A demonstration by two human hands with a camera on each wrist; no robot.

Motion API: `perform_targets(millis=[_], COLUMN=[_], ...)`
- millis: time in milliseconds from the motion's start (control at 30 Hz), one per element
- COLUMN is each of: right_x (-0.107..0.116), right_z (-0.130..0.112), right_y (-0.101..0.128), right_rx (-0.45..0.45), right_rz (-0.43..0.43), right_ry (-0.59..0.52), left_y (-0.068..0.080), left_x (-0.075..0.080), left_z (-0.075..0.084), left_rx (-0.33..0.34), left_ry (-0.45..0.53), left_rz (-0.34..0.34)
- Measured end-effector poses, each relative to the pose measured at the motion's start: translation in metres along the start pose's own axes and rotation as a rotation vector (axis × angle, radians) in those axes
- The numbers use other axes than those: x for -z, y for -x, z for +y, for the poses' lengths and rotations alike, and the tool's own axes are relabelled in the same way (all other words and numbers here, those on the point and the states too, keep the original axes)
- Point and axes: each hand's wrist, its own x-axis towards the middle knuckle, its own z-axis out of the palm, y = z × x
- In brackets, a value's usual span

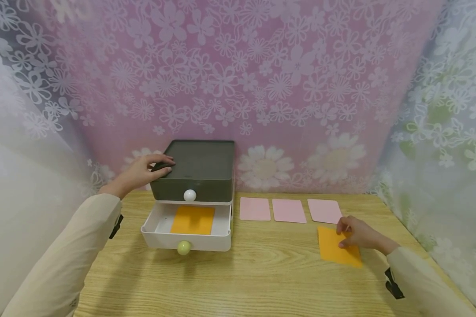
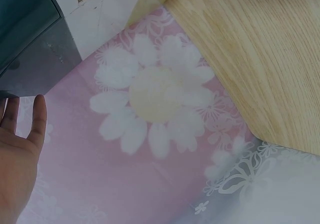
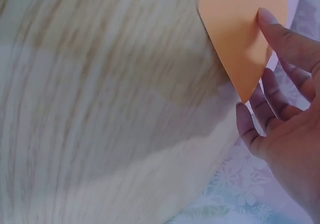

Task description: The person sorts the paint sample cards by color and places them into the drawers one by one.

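A person's left hand [image 1: 143,172] rests on the top corner of a dark grey drawer unit [image 1: 196,169], fingers curved over its edge and steadying it, while the right hand [image 1: 358,233] pinches the near corner of an orange card [image 1: 335,252] lying flat on the wooden counter [image 1: 262,273]. In the right wrist view the thumb presses on top of the card and the other fingers [image 3: 250,129] curl beneath its lifted edge. The white lower drawer [image 1: 186,240] stands pulled open with a second orange card [image 1: 192,220] lying inside; the upper drawer is closed behind its white knob [image 1: 189,195]. Three pink cards [image 1: 289,210] lie in a row just beyond. The step in hand appears to be picking up the loose orange card; carrying it across to the open drawer would call for a firm pinch, since the thin, smooth sheet lies nearly flush with the grained counter. A flowered lace curtain [image 1: 262,79] backs the scene.
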Motion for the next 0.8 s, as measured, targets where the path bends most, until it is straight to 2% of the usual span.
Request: perform_targets(millis=[133,333,533,667,800], right_x=[0.008,0.022,0.035,0.041,0.046], right_z=[0.001,0.000,-0.009,-0.017,-0.030], right_y=[0.001,0.001,-0.003,-0.010,-0.018], right_rx=[0.040,0.126,0.078,0.093,0.127], right_rz=[-0.072,-0.248,-0.429,-0.470,-0.453], right_ry=[-0.052,-0.210,-0.355,-0.444,-0.520], left_y=[0.000,-0.001,-0.002,-0.001,-0.001], left_x=[0.000,0.000,-0.001,-0.001,-0.002], left_z=[0.001,-0.001,-0.003,-0.002,-0.001], left_rx=[0.002,-0.002,-0.001,-0.001,-0.007], left_ry=[-0.005,0.001,-0.002,-0.001,-0.004], left_rz=[-0.003,0.004,0.003,0.003,0.015])
